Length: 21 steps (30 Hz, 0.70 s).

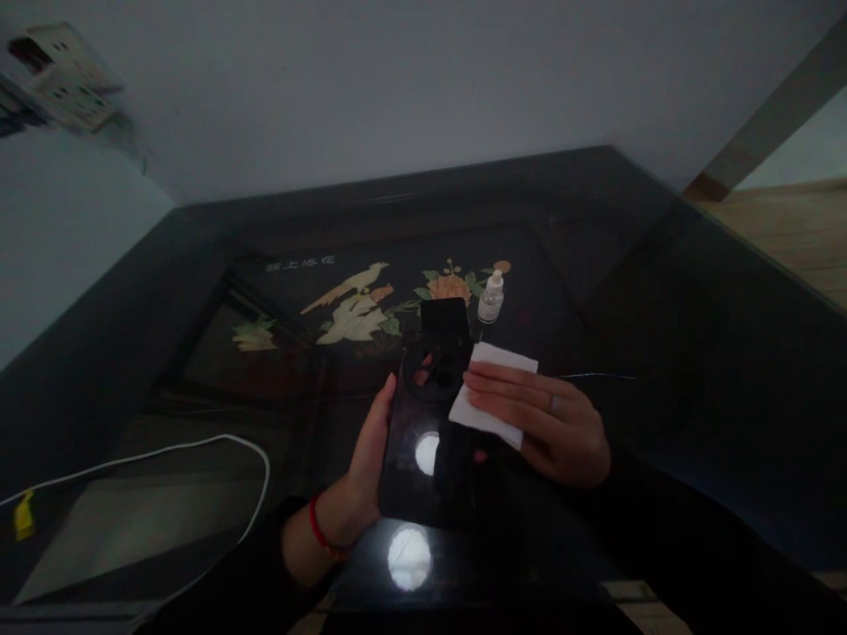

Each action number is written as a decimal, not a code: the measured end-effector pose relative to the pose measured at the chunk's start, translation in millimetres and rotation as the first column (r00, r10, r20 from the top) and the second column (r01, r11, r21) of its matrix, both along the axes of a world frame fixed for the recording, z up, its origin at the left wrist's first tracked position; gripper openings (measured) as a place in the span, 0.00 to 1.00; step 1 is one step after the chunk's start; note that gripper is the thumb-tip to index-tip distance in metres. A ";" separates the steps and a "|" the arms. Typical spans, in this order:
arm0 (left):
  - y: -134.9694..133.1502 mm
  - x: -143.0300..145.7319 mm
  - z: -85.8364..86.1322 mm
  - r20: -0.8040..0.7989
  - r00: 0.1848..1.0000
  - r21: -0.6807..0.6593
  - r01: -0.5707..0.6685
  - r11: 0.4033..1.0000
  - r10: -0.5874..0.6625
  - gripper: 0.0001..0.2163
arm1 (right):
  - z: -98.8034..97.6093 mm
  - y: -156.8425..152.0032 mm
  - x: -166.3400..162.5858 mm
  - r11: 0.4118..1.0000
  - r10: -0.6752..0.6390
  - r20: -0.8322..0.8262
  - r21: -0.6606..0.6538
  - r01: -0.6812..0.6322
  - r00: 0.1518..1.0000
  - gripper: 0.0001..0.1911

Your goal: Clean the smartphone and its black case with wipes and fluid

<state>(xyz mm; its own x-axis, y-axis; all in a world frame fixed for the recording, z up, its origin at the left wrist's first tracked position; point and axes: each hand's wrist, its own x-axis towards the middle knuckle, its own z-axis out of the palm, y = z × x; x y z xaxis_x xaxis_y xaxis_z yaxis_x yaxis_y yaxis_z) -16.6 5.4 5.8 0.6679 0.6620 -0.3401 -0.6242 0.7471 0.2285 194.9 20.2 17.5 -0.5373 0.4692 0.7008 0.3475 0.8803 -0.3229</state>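
My left hand (pixel 367 454) is wrapped round the left edge of a dark, glossy phone case (pixel 414 494), tilted up above the table. Its round camera ring (pixel 433 399) faces me, and a bit of skin colour shows inside the ring. Bright lamplight reflects off the surface. In my right hand (pixel 556 423) a folded white wipe (pixel 504 355) is pressed under the fingers, at the case's upper right edge. Whether the wipe touches the case I cannot tell. Just beyond the case is a small black rectangular thing (pixel 445 316).
A small clear bottle with a white top (pixel 490 298) stands on the dark glossy table (pixel 562 203), which bears a bird-and-flower picture (pixel 354 304). A white cable (pixel 198 443) with a yellow tag (pixel 24 516) runs along the left. Power sockets (pixel 72 79) are at upper left.
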 end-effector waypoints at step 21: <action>6.2 -0.3 4.3 0.056 0.998 -0.030 0.040 0.999 -0.038 0.39 | -3.8 -31.6 -26.4 0.975 0.204 -0.017 0.094 -0.201 0.979 0.13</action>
<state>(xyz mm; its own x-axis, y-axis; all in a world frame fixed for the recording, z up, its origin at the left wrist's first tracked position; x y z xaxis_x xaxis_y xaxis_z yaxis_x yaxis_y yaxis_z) -16.9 11.6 10.1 0.7113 0.6249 -0.3218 -0.6056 0.7772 0.1709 168.5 -11.4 13.8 -0.5956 0.2857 0.7508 0.1516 0.9578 -0.2442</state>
